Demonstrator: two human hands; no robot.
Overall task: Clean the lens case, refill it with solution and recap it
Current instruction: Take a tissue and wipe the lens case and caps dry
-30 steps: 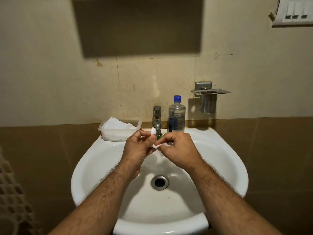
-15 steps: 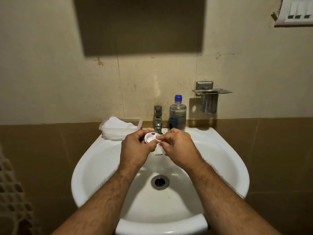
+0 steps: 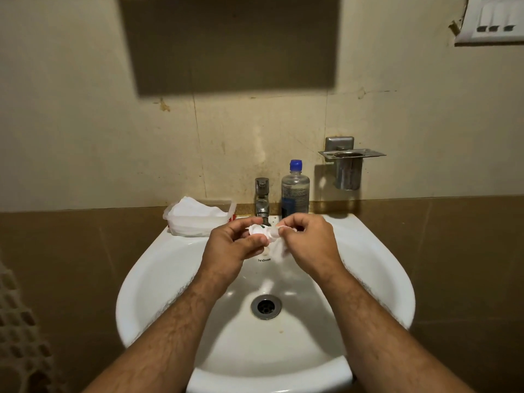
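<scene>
Hands meet above the sink [image 3: 158, 279]: left hand [image 3: 231, 248] grips the white lens case [image 3: 259, 230], right hand [image 3: 307, 242] pinches a crumpled tissue [image 3: 276, 245] against it.

Both bare forearms reach forward from the lower corners and converge over the back half of the sink bowl, near its rear edge. The left hand [image 3: 232, 245] is seen from the back, fingers curled inward and thumb on top, pinching a small white lens case [image 3: 258, 230]. The right hand [image 3: 307, 242] sits just beside it, knuckles up, fingers curled round a crumpled white tissue [image 3: 276, 245] pressed against the case
</scene>
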